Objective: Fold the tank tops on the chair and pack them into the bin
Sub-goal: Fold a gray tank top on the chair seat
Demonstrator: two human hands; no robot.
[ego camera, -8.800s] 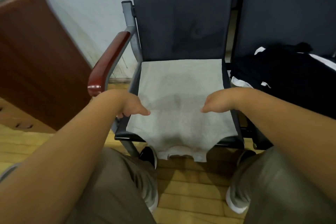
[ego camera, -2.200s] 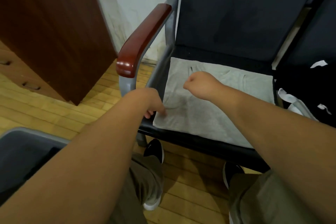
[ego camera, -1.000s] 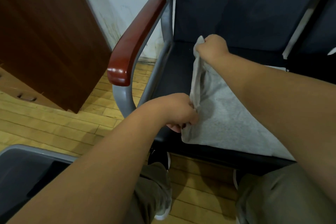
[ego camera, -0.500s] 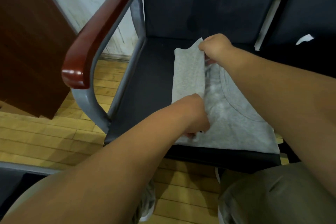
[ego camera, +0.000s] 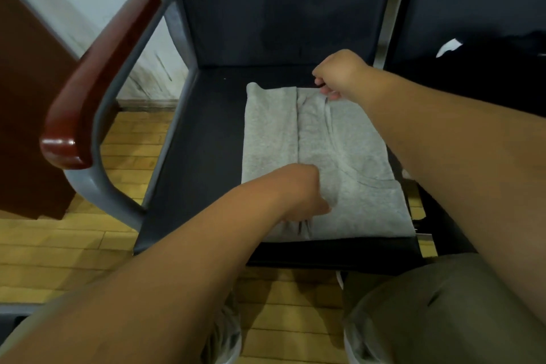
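A grey tank top (ego camera: 354, 186) lies flat on the dark seat of the chair (ego camera: 201, 156), its left part folded over toward the middle. My left hand (ego camera: 301, 192) grips the near end of that fold, where the cloth bunches under my fingers. My right hand (ego camera: 339, 74) pinches the far edge of the tank top near the seat back. A sliver of the grey bin's rim (ego camera: 14, 308) shows at the bottom left, mostly hidden by my left arm.
A red-brown armrest (ego camera: 97, 80) on a grey frame runs along the chair's left side. Black clothing with white trim (ego camera: 487, 68) lies on the neighbouring seat to the right. A dark wooden cabinet (ego camera: 23, 97) stands at left on the wood floor.
Both hands have carried the tank top's left edge over to the right and laid it flat on the middle. The right hand has moved further right along the far edge.
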